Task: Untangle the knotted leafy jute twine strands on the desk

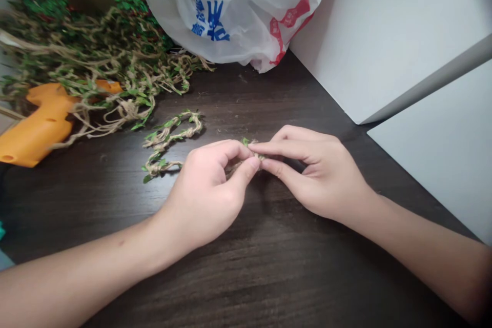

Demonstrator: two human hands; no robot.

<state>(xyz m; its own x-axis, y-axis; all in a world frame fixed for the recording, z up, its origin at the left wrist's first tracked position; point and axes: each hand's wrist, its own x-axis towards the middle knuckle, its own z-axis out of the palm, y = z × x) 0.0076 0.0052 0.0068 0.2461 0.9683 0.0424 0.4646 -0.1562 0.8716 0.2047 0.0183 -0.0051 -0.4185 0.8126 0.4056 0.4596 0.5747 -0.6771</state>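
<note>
A length of jute twine with small green leaves [169, 136] curls across the dark wooden table [269, 266]. Its near end runs into my two hands, which meet at the table's middle. My left hand [207, 192] pinches that end between thumb and forefinger. My right hand [311, 169] pinches the same end from the other side, fingertips touching the left hand's. Only a bit of green leaf shows above the fingers; the rest of the pinched end is hidden.
A tangled heap of the same leafy twine [88, 56] lies at the back left, partly over an orange glue gun [36, 125]. A white plastic bag [238, 5] with blue and red print sits at the back. White panels [384, 36] wall the right side.
</note>
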